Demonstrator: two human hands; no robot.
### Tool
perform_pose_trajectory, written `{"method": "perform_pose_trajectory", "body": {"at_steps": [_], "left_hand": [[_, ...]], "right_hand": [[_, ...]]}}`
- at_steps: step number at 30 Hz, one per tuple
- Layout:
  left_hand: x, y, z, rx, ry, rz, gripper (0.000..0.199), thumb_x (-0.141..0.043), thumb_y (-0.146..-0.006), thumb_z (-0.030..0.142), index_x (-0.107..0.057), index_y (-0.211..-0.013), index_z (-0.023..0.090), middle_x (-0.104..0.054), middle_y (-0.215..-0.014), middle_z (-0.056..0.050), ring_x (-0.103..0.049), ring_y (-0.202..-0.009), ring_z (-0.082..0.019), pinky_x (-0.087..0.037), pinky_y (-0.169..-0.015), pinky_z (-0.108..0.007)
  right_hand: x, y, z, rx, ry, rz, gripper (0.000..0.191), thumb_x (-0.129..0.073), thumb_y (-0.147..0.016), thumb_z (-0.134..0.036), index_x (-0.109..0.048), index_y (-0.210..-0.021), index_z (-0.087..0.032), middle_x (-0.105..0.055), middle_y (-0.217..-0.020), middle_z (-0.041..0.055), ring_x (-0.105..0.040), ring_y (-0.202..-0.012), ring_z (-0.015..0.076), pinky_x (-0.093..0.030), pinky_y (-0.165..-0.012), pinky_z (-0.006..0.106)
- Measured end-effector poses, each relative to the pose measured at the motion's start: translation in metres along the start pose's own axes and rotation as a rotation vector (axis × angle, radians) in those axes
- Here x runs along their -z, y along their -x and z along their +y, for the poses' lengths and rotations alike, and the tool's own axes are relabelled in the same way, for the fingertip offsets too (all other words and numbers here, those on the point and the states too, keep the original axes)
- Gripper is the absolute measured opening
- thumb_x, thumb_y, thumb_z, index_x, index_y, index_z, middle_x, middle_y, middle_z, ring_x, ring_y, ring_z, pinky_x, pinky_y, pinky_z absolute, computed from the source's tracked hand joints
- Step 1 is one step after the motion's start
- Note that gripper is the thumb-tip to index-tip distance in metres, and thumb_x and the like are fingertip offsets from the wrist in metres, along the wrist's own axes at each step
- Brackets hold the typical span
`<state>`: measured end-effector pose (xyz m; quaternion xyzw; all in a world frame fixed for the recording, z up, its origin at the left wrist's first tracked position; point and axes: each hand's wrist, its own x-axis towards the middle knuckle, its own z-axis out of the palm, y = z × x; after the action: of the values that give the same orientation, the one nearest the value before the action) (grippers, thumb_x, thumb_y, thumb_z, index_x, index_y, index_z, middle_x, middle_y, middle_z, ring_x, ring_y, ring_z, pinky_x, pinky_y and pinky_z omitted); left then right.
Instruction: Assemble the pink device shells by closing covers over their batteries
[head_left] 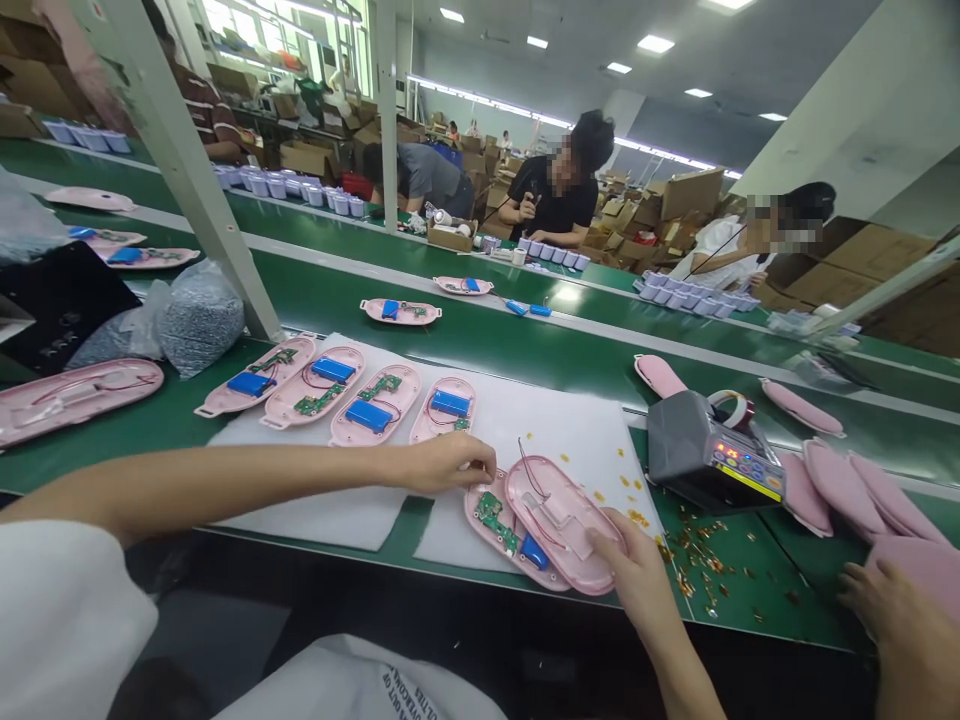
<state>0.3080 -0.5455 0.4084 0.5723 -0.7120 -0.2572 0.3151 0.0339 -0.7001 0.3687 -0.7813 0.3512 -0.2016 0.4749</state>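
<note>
My right hand point(637, 560) grips the lower right edge of a pink oval shell half point(559, 520), its hollow side up with thin wires on it. That half is tilted over another pink shell point(480, 515), partly covering it. A green circuit board point(496, 522) and a blue battery point(534, 552) show in the lower shell. My left hand point(454, 462) is at the lower shell's upper end, fingers bent together in a pinch. Whatever is between those fingertips is hidden. Just beyond it, a pink shell with a blue battery point(451, 403) lies on the white foam sheet point(540, 420).
Several open shells point(313, 388) lie to the left. A grey tape dispenser point(712, 450) with lit digits stands right, near scattered amber tape bits point(705, 565). Another person's hand point(900, 610) touches pink covers at far right. A metal post point(187, 170) rises at left; co-workers sit across.
</note>
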Motion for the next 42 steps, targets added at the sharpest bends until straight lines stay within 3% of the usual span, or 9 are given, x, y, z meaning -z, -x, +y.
{"method": "perform_pose_trajectory", "body": {"at_steps": [5,11,15,18,20,26,30,35,42], "left_hand": [[-0.03,0.009,0.004,0.19,0.22,0.409,0.013,-0.052,-0.095,0.021,-0.06,-0.088,0.014,-0.068,-0.081,-0.003,-0.064,-0.075,-0.014,-0.05,-0.066,-0.023],[-0.048,-0.007,0.007,-0.441,-0.673,0.675,0.014,-0.051,-0.096,0.011,-0.064,-0.092,0.014,-0.067,-0.108,-0.01,-0.061,-0.104,-0.022,-0.05,-0.087,-0.033],[-0.055,-0.012,0.007,-0.403,-0.776,0.659,0.019,-0.046,-0.096,0.006,-0.062,-0.087,0.013,-0.068,-0.089,-0.007,-0.062,-0.084,-0.018,-0.049,-0.074,-0.029],[-0.054,-0.007,0.011,-0.406,-0.587,0.507,0.017,-0.049,-0.097,0.011,-0.063,-0.087,0.014,-0.066,-0.085,-0.006,-0.061,-0.083,-0.017,-0.048,-0.073,-0.027],[-0.05,-0.004,0.013,-0.393,-0.376,0.432,0.013,-0.055,-0.096,0.018,-0.065,-0.089,0.015,-0.067,-0.088,-0.005,-0.06,-0.088,-0.016,-0.048,-0.08,-0.026],[-0.046,-0.001,0.007,0.03,-0.013,0.761,0.011,-0.065,-0.089,0.023,-0.071,-0.082,0.017,-0.059,-0.109,-0.009,-0.057,-0.099,-0.021,-0.047,-0.092,-0.038],[-0.052,-0.003,0.0,0.05,0.281,0.689,0.006,-0.067,-0.085,0.018,-0.064,-0.089,0.016,-0.064,-0.101,-0.007,-0.063,-0.09,-0.018,-0.051,-0.083,-0.031],[-0.046,-0.006,-0.007,0.314,0.724,0.53,0.038,-0.068,-0.079,0.02,-0.05,-0.112,0.016,-0.067,-0.082,-0.003,-0.067,-0.071,-0.017,-0.05,-0.056,-0.022],[-0.05,-0.01,-0.006,0.367,0.677,0.574,0.026,-0.065,-0.074,0.018,-0.064,-0.099,0.012,-0.068,-0.083,-0.006,-0.067,-0.07,-0.017,-0.053,-0.054,-0.022]], "right_hand": [[0.005,-0.003,-0.011,0.066,0.147,0.006,0.042,-0.057,-0.082,-0.048,-0.071,-0.107,-0.017,-0.069,-0.112,0.0089,-0.064,-0.101,0.0261,-0.05,-0.084,0.032],[0.004,-0.005,-0.058,0.171,0.276,-0.028,0.043,-0.051,-0.087,-0.052,-0.07,-0.106,-0.019,-0.071,-0.09,0.004,-0.064,-0.079,0.0207,-0.048,-0.066,0.027],[-0.004,-0.006,-0.068,0.165,0.271,0.105,0.039,-0.052,-0.086,-0.051,-0.069,-0.1,-0.018,-0.069,-0.083,0.0028,-0.061,-0.07,0.0186,-0.046,-0.061,0.026],[-0.009,-0.007,-0.062,0.192,0.314,0.235,0.039,-0.052,-0.086,-0.052,-0.068,-0.099,-0.019,-0.071,-0.091,0.0046,-0.064,-0.077,0.0209,-0.047,-0.064,0.026],[-0.01,-0.008,-0.058,0.232,0.316,0.197,0.039,-0.053,-0.086,-0.052,-0.068,-0.099,-0.019,-0.071,-0.092,0.0047,-0.064,-0.078,0.0208,-0.047,-0.064,0.026],[-0.007,-0.012,-0.056,0.213,0.154,0.02,0.035,-0.06,-0.084,-0.049,-0.069,-0.097,-0.018,-0.07,-0.089,0.0044,-0.063,-0.076,0.0192,-0.048,-0.064,0.025],[-0.008,-0.02,-0.051,0.169,0.021,0.052,0.035,-0.066,-0.08,-0.048,-0.069,-0.096,-0.018,-0.069,-0.093,0.0061,-0.063,-0.082,0.021,-0.049,-0.068,0.026],[0.0,-0.032,-0.047,0.123,0.06,0.003,0.036,-0.066,-0.078,-0.048,-0.068,-0.098,-0.017,-0.069,-0.096,0.0078,-0.063,-0.084,0.0231,-0.048,-0.07,0.029],[-0.031,-0.045,-0.081,0.315,0.52,-0.006,0.044,-0.057,-0.082,-0.056,-0.065,-0.109,-0.022,-0.07,-0.106,0.0069,-0.063,-0.095,0.0266,-0.045,-0.08,0.035]]}}
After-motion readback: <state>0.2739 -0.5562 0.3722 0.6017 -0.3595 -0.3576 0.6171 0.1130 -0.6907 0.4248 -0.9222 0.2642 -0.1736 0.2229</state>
